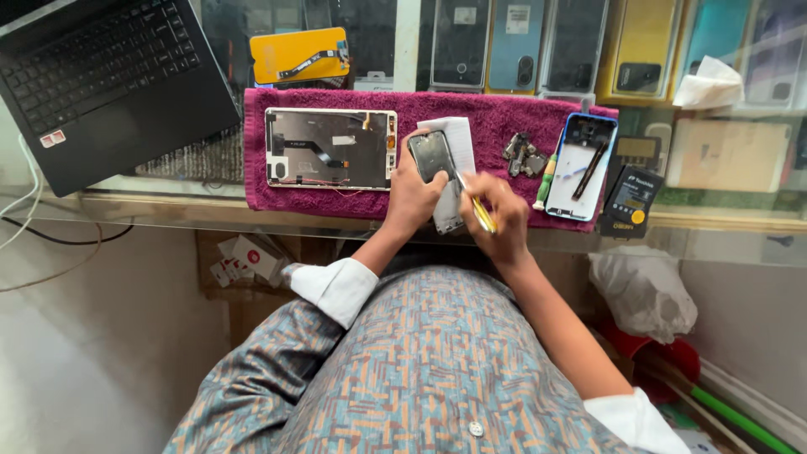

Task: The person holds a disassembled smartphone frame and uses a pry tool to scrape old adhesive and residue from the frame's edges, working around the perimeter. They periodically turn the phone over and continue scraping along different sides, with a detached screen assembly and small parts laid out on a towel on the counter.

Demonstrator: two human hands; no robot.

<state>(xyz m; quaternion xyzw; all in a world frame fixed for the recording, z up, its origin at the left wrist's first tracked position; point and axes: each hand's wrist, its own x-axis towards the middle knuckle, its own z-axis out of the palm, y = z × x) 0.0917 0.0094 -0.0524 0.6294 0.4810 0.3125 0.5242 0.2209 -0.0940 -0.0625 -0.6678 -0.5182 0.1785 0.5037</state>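
The left hand (pixel 410 195) grips a small dark phone (pixel 431 154), holding it tilted up with its shiny face toward the camera, fingers wrapped around its lower left edge. The right hand (pixel 496 220) is closed around a thin yellow-handled tool (pixel 481 212), whose tip points up toward the lower right edge of the phone. Whether the tip touches the phone cannot be told. Both hands hover over the front edge of a purple towel (pixel 496 126) spread on the glass tabletop (pixel 168 206). A white paper slip (pixel 458 139) lies on the towel just behind the phone and under the hands.

To the left on the towel lies an opened tablet (pixel 329 148), back off, showing its metal plate and flat cables. To the right of the hands sits a small heap of grey metal parts (pixel 523 155), then a green-handled screwdriver (pixel 546 178), then a blue-edged phone case (pixel 580 166) with a dark pen-like tool lying across it. A black meter (pixel 630 200) with a yellow dial rests at the towel's right end. A black laptop (pixel 101 80) stands open at the far left of the tabletop. A row of boxed phones (pixel 517 42) lines the back.
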